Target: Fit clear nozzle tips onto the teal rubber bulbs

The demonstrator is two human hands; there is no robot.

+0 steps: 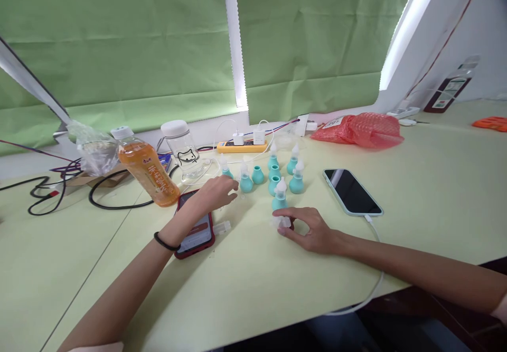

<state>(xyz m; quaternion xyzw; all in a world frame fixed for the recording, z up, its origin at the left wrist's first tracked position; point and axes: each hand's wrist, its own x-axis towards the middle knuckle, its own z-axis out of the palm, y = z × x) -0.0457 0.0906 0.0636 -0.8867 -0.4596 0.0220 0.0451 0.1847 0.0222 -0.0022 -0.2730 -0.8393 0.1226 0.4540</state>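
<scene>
My right hand [311,229] pinches a small translucent plastic piece [282,221] between thumb and fingers, low over the table. Just behind it stands a teal rubber bulb with a clear nozzle [280,199], like a nasal aspirator. My left hand [217,191] hovers palm down, its fingers bent and the thumb apart, with nothing visible in them. It partly hides another teal nozzled bulb [226,172]. Between and beyond my hands several more nozzled bulbs [246,182] stand upright. Among them are 3 open-topped teal bulbs [257,175] without nozzles.
A red-cased phone [198,236] lies under my left wrist, a clear plastic piece [222,227] beside it. On the right lies a charging phone [352,191]. Behind stand an orange drink bottle [148,170], a clear jar [184,151], a power strip [247,147] and red bubble wrap [364,129].
</scene>
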